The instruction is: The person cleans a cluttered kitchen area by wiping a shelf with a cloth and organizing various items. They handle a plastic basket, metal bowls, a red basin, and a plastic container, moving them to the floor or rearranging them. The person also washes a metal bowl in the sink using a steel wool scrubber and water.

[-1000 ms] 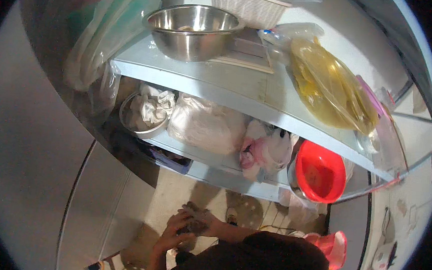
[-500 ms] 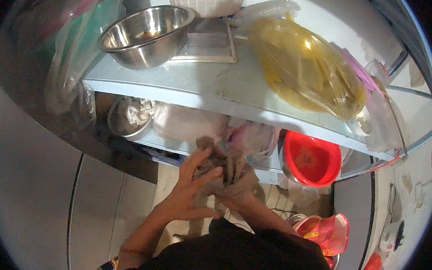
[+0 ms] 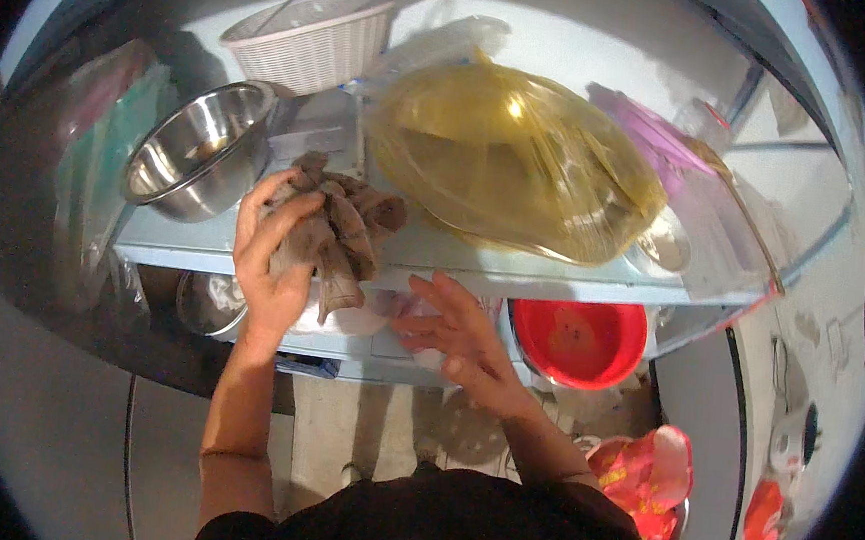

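A crumpled grey-brown cloth [image 3: 340, 228] is gripped in my left hand [image 3: 279, 244], over the front part of the light-blue upper shelf [image 3: 413, 259]. Its folds hang down past the shelf's front edge. My right hand [image 3: 467, 348] is apart from the cloth, with fingers spread and nothing in them, in front of the lower shelf. To the left of the cloth stands a tilted steel bowl [image 3: 200, 153] with a little of something in its bottom. A large yellow plastic bag [image 3: 510, 165] lies to the right of the cloth.
A white woven basket [image 3: 312, 51] stands behind the bowl. On the lower shelf are a red basin [image 3: 580, 341] and another metal bowl [image 3: 194, 309] with white material. Plastic bags [image 3: 104, 167] hang at the left. A red bag [image 3: 649, 476] sits low at the right.
My left hand has lifted the cloth up and to the left, from before the lower shelf to the upper one. My right hand has come away from it. The view has shifted.
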Demonstrator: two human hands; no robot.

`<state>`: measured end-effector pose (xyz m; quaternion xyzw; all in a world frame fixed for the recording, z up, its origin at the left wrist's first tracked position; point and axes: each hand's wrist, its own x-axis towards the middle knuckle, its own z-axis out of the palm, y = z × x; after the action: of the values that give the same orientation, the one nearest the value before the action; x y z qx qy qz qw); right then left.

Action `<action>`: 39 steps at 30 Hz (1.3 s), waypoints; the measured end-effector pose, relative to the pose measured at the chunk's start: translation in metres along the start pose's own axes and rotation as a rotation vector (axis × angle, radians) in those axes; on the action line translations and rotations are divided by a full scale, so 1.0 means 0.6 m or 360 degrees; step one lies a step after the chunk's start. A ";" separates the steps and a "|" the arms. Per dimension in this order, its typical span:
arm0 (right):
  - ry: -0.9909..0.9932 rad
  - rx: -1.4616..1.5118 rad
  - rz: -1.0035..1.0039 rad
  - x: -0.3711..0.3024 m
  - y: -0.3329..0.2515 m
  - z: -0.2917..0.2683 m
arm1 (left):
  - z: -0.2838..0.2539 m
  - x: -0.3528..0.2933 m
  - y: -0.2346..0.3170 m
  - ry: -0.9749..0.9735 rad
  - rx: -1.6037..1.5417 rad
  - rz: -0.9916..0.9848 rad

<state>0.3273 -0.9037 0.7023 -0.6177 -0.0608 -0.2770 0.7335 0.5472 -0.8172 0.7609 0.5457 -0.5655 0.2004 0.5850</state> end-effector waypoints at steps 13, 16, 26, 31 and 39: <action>0.0675 -0.0398 0.0788 -0.202 0.063 0.095 | 0.036 -0.028 -0.087 -0.0636 0.0565 0.0171; 0.0781 -0.0518 0.0769 -0.228 0.083 0.122 | 0.035 -0.033 -0.092 -0.0622 0.0607 0.0222; 0.1009 -0.0412 0.0842 -0.296 0.092 0.155 | 0.027 -0.030 -0.087 -0.0695 0.0391 0.0319; 0.1024 -0.0449 0.0833 -0.302 0.086 0.110 | 0.041 -0.027 -0.075 -0.0692 0.0386 0.0126; 0.0876 -0.0277 0.0865 -0.277 0.084 0.086 | 0.058 -0.010 -0.053 -0.0831 0.0627 -0.0094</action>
<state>0.2255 -0.7962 0.5983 -0.5738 0.3276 -0.2321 0.7138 0.5571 -0.8553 0.7341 0.6975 -0.6307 0.1422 0.3089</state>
